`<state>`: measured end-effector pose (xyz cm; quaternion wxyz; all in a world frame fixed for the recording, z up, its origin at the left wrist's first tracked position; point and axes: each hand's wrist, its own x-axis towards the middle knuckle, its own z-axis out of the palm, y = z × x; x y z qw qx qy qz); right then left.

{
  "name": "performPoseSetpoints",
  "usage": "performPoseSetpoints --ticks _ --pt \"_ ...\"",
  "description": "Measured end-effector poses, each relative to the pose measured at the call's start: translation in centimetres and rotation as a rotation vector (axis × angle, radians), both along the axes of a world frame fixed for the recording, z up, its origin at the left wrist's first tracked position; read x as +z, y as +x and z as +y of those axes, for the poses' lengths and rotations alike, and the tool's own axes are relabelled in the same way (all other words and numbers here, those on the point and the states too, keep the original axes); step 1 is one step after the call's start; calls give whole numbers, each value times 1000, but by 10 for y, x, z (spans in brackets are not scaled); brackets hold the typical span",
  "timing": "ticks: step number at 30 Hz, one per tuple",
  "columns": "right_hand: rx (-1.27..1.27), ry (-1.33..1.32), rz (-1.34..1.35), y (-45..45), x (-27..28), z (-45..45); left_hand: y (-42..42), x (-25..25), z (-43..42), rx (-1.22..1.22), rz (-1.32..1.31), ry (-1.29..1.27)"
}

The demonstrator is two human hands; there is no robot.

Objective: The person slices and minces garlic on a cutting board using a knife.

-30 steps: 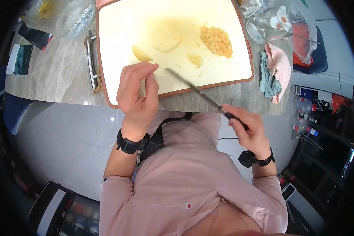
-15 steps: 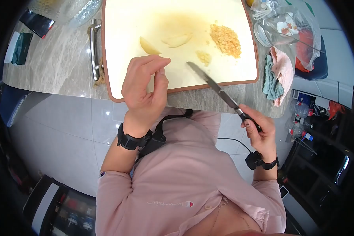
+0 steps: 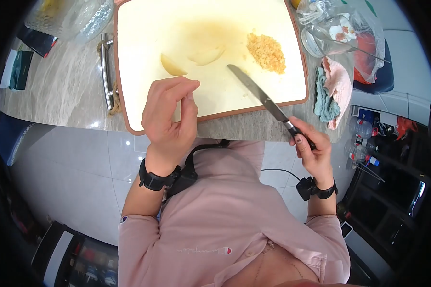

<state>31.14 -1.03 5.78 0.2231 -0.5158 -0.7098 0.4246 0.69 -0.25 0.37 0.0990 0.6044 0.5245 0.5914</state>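
R hand (image 3: 316, 152) wrapped round black-handled knife (image 3: 258, 92), long & grey, slanting out over white board (image 3: 143, 33) on surface (image 3: 62, 91). L hand (image 3: 166, 112) half-curled, thumb nr fingertips, can't tell if gripping anything; pale wedge (image 3: 171, 65) just beyond, fine yellowish chopped pile (image 3: 267, 52) toward board's R edge.

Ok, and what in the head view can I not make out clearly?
All in the head view:
Cutting board: most of its far edge is cut off by the picture's top.
Knife: its handle is partly covered by the right hand.
Left hand: its own curled fingers hide whether it holds anything.
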Motion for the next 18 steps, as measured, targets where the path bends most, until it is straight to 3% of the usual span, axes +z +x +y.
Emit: performPoseSetpoints --ticks 18 --pt "64 192 -176 -24 12 -7 0 2 1 -34 16 -46"
